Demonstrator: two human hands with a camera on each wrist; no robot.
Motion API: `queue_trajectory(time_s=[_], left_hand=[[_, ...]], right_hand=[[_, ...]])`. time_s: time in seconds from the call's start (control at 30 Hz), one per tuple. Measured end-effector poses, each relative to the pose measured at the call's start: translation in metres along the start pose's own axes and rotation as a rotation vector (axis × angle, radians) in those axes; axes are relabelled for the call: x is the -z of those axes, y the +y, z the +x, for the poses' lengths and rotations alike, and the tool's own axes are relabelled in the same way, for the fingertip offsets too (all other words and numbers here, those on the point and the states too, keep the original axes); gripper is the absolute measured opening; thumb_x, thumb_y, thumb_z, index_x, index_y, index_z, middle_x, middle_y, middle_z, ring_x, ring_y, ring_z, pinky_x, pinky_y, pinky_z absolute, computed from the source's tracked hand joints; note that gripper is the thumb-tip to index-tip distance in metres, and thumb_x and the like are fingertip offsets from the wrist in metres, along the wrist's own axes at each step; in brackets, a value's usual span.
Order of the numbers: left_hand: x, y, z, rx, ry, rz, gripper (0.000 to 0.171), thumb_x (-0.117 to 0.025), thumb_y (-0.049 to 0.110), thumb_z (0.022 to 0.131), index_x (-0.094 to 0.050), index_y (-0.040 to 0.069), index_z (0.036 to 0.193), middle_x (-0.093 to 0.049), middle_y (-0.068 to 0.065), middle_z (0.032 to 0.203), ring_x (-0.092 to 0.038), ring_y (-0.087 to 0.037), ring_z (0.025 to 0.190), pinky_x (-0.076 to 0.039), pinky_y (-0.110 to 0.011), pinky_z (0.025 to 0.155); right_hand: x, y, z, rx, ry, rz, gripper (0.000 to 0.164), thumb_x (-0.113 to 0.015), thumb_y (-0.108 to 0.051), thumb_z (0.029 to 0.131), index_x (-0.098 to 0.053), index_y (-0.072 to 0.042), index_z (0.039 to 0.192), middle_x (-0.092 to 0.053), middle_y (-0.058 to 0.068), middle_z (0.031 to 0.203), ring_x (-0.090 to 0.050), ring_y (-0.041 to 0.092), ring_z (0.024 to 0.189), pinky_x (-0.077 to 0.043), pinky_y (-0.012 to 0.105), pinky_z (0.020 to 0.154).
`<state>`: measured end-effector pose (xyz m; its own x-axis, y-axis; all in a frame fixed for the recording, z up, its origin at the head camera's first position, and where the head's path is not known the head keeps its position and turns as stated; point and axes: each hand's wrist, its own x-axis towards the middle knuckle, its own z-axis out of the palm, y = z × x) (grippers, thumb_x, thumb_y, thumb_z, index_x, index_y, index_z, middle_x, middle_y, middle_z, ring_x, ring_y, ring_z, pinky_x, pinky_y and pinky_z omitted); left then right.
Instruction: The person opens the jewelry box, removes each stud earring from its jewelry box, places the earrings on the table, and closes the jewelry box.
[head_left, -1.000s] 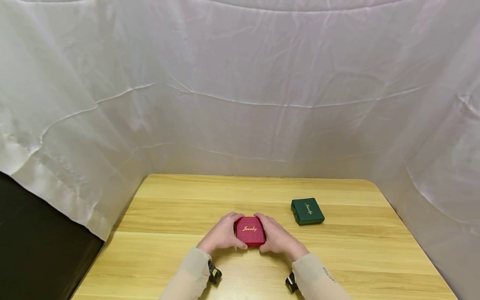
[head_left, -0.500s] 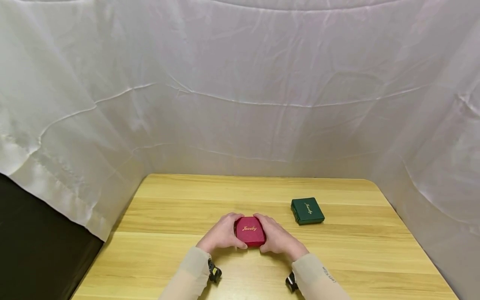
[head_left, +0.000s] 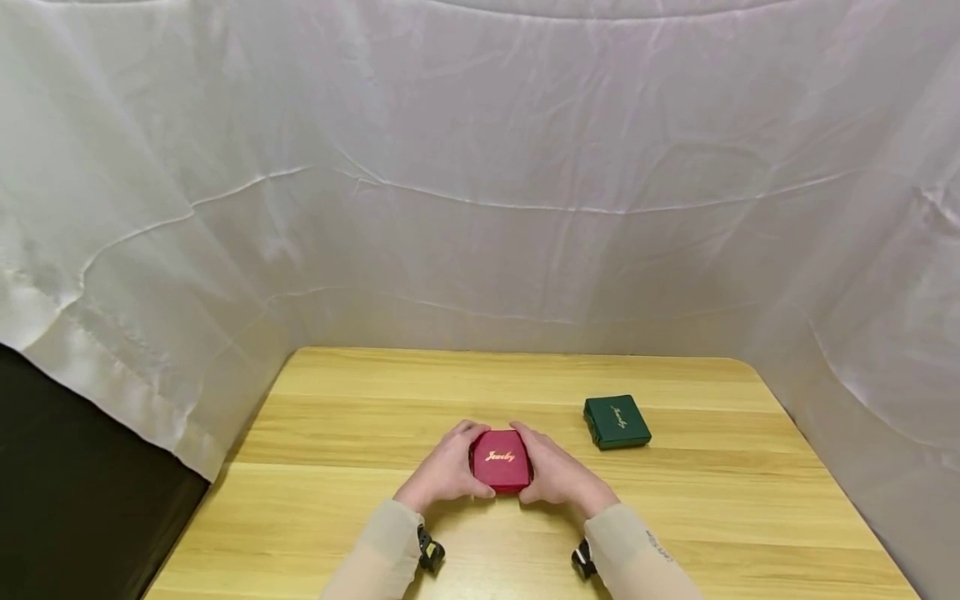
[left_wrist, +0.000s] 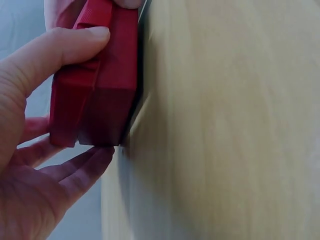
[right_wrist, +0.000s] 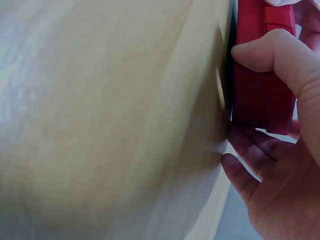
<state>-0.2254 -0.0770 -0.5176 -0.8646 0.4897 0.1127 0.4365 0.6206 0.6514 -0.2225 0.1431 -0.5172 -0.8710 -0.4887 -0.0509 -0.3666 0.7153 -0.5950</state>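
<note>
A red box lettered "Jewelry" (head_left: 501,462) sits level between two hands, midway between the table's (head_left: 375,379) left and right edges and well short of its far edge; whether its base touches the surface cannot be told. The left hand (head_left: 447,468) and right hand (head_left: 555,471) grip opposite sides, thumbs on the near face, fingers curving round behind. Forearms in pale sleeves (head_left: 630,546) angle inward. A green box (head_left: 617,422) lies toward the far right corner.
</note>
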Motion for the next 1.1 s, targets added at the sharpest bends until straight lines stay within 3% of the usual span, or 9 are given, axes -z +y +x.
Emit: queue_trajectory(time_s=[0.1,0.27,0.4,0.57,0.73,1.1], left_hand=[[-0.001,0.001,-0.002,-0.019,0.031,0.015,0.093,-0.095,0.022,0.058,-0.050,0.004,0.138,-0.052,-0.004,0.128,-0.055,-0.020,0.109,-0.048,-0.041,0.096],[-0.001,0.006,-0.005,-0.039,0.092,0.117,0.096,-0.096,0.025,0.056,-0.050,0.005,0.138,-0.054,-0.004,0.131,-0.054,-0.022,0.115,-0.046,-0.043,0.099],[-0.002,0.008,-0.008,-0.053,0.131,0.171,0.097,-0.095,0.027,0.057,-0.049,0.005,0.140,-0.053,-0.006,0.135,-0.052,-0.025,0.122,-0.043,-0.045,0.102],[-0.002,0.008,-0.012,-0.065,0.147,0.106,0.098,-0.094,0.021,0.059,-0.046,0.005,0.143,-0.049,-0.005,0.139,-0.053,-0.026,0.121,-0.044,-0.044,0.101],[-0.002,0.005,-0.014,-0.062,0.138,0.027,0.099,-0.093,0.020,0.062,-0.043,0.004,0.145,-0.046,-0.004,0.142,-0.052,-0.024,0.123,-0.044,-0.042,0.102],[0.011,0.002,-0.017,-0.014,0.121,-0.019,0.101,-0.093,0.023,0.062,-0.042,0.009,0.148,-0.044,-0.005,0.146,-0.049,-0.027,0.128,-0.041,-0.046,0.104]], right_hand=[[0.000,-0.001,0.000,-0.006,-0.001,0.009,0.117,-0.090,-0.009,0.062,-0.018,-0.002,0.154,-0.047,0.018,0.137,-0.050,0.029,0.117,-0.044,0.048,0.099],[-0.001,0.000,0.000,-0.016,0.011,0.035,0.123,-0.090,-0.009,0.061,-0.009,0.000,0.154,-0.050,0.019,0.131,-0.052,0.027,0.113,-0.044,0.046,0.099],[-0.003,0.002,0.000,-0.025,0.027,0.040,0.122,-0.090,-0.010,0.062,-0.009,0.003,0.153,-0.051,0.019,0.128,-0.053,0.025,0.111,-0.044,0.044,0.100],[-0.003,0.004,0.001,0.008,0.029,0.050,0.105,-0.089,-0.009,0.064,-0.025,0.002,0.147,-0.054,0.012,0.125,-0.054,0.020,0.107,-0.045,0.043,0.099],[-0.002,0.005,0.001,0.065,0.021,0.058,0.087,-0.087,-0.002,0.063,-0.040,-0.006,0.137,-0.055,0.004,0.124,-0.053,0.018,0.111,-0.043,0.042,0.102],[-0.003,0.006,-0.001,0.069,0.031,-0.008,0.096,-0.087,-0.008,0.066,-0.034,0.002,0.146,-0.049,0.017,0.139,-0.047,0.030,0.127,-0.036,0.046,0.108]])
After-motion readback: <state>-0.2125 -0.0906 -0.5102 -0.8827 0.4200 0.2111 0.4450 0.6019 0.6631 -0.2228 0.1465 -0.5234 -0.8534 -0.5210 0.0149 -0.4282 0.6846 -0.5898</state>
